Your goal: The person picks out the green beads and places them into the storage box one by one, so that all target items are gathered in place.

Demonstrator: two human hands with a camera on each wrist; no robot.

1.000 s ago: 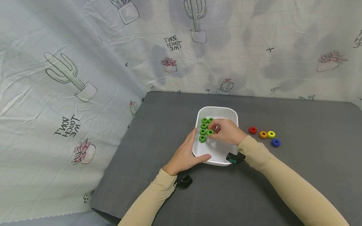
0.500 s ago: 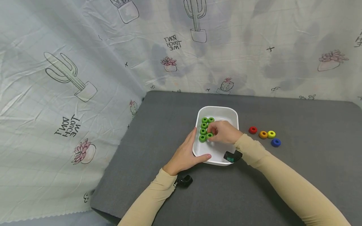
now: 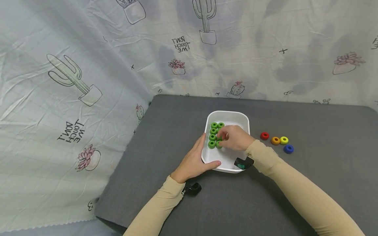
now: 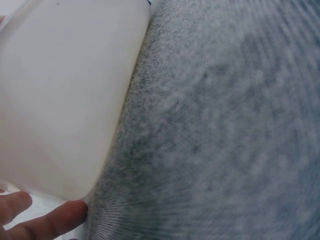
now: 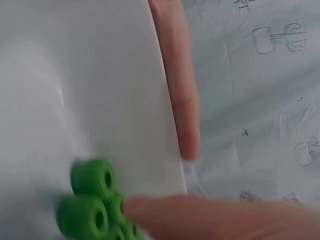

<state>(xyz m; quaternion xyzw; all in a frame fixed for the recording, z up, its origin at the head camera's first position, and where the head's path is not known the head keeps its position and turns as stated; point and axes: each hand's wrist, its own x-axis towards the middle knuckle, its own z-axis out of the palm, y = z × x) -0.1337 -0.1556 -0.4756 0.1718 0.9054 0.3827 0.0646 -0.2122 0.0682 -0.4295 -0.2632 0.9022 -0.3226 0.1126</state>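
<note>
In the head view a white tray (image 3: 229,160) holds several green ring-shaped beads (image 3: 211,144) in two columns along its left side. My left hand (image 3: 192,165) holds the tray's near left corner, fingers along the outer wall and thumb over the front rim. Its fingertips (image 4: 72,214) touch the tray's edge in the left wrist view. My right hand (image 3: 234,137) reaches inside, thumb and forefinger bent around the nearest green bead (image 3: 218,144) of the right column and partly hiding it. From the right wrist, one finger (image 5: 165,215) touches the green beads (image 5: 95,178).
Right of the tray, red (image 3: 264,136), orange (image 3: 275,141), yellow (image 3: 284,140) and blue (image 3: 288,149) beads lie on the grey table (image 3: 177,114). A printed cloth (image 3: 251,49) hangs behind the table and at its left.
The right hand has brought a green bead slightly toward the tray's front, level with the front bead of the left column. The left hand and tray have stayed in place.
</note>
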